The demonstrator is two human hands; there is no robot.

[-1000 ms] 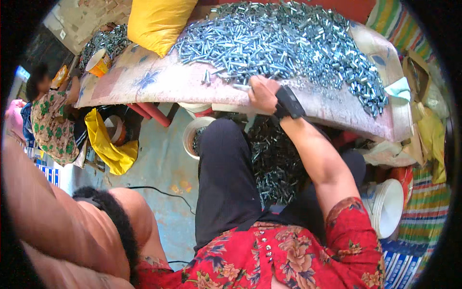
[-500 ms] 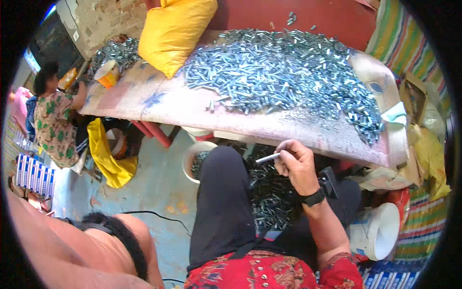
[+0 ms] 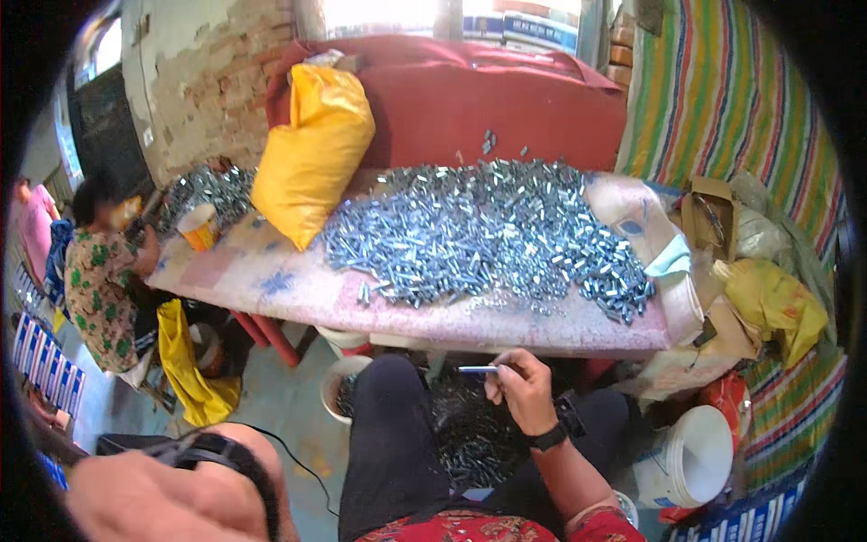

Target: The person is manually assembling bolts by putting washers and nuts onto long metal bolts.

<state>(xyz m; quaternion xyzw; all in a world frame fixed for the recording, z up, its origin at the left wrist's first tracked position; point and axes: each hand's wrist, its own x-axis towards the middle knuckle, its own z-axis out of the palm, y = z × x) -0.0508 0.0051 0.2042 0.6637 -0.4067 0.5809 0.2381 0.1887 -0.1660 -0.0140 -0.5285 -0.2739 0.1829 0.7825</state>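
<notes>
In my right hand (image 3: 522, 388) a slim silvery metal pin (image 3: 477, 369) is pinched between thumb and fingers, sticking out to the left. A dark wristband sits on that wrist. The hand is raised over my lap, just in front of the table's near edge. Beneath it, between my knees, lies a mass of dark metal pieces (image 3: 471, 452). My left hand (image 3: 135, 488) looms large and blurred at the lower left, very close to the camera, with a black band beside it; its fingers cannot be made out. A spread heap of short metal pins (image 3: 424, 244) covers the cloth-topped table (image 3: 271, 282).
A yellow sack (image 3: 312, 154) stands on the table. A bucket with metal pieces (image 3: 334, 388) is left of my knee; a white bucket (image 3: 704, 456) lies tipped at right. Another person (image 3: 99, 262) sits at far left, by a yellow-and-white tub (image 3: 199, 228).
The view has tilted up, showing more wall and window. My right hand still holds the pin, now turned nearly level. My left hand has shifted, staying close to the camera.
</notes>
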